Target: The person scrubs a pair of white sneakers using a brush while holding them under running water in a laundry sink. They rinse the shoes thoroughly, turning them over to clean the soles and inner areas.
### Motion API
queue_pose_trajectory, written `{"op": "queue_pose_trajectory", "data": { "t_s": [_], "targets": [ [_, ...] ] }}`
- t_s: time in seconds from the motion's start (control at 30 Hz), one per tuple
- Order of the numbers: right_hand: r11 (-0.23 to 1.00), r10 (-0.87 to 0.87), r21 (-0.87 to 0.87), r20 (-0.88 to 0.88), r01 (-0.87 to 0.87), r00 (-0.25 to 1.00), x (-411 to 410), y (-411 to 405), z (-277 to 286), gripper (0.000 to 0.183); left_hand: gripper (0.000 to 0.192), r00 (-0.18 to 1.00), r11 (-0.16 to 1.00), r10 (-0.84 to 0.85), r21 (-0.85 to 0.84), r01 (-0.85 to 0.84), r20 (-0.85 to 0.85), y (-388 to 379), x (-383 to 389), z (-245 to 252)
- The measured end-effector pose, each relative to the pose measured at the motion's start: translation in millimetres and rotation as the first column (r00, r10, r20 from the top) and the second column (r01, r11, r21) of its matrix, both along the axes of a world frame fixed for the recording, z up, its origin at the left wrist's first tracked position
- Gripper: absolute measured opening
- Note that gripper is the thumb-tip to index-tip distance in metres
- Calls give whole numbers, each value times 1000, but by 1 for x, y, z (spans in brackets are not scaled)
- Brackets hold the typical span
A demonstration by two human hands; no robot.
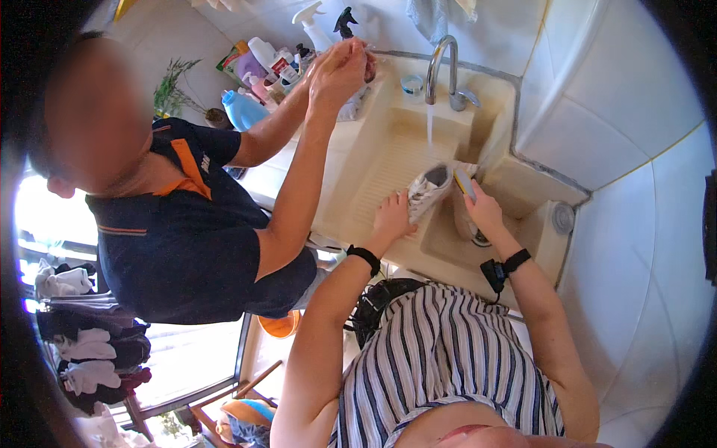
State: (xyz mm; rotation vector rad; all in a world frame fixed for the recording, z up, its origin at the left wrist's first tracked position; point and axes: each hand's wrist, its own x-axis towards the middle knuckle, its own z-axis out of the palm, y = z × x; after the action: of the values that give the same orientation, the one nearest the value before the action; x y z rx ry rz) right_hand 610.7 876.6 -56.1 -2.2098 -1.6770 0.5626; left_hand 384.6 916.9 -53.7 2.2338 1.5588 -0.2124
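My left hand (395, 215) is closed around a white lace-up shoe (427, 191), which rests at the edge between the ribbed washboard and the deep basin of a cream laundry sink (344, 207). In my right hand (485, 211) is a scrubbing brush (465, 183) with a yellow and grey body, held beside the shoe's opening. Below that hand, a second light-coloured shoe (465, 218) stands in the basin, partly hidden. Water (429, 129) runs from the chrome faucet (441, 67) onto the washboard, just beyond the held shoe.
To my left another person (207, 224) leans over the counter with both wet hands (341, 73) together. Bottles, including a blue jug (242, 111), crowd the back counter. A small round container (411, 85) stands by the faucet. Tiled wall (610, 224) borders the sink at right.
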Motion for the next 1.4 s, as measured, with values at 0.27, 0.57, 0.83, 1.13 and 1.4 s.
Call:
{"op": "queue_pose_trajectory", "data": {
  "t_s": [0.27,0.57,0.83,1.13,1.4],
  "targets": [
    [996,-79,39,-97,83,992,1,-4,-8,49,95,1000,997,-20,68,19,18,0,-4,-5],
    [999,-51,11,-150,54,987,1,-11,-5,50,97,1000,998,-11,63,10,15,-1,-2,-3],
    [996,-86,12,-230,91,969,7,-18,-3,52,97,999,993,-21,118,16,37,-2,-1,-10],
    [992,-100,37,-334,119,937,26,-42,-10,49,92,974,982,99,-176,-64,202,21,-7,17],
    [959,-209,113,-334,259,919,53,-67,-25,48,68,743,632,587,-756,-172,321,78,5,31]
  ]
}}
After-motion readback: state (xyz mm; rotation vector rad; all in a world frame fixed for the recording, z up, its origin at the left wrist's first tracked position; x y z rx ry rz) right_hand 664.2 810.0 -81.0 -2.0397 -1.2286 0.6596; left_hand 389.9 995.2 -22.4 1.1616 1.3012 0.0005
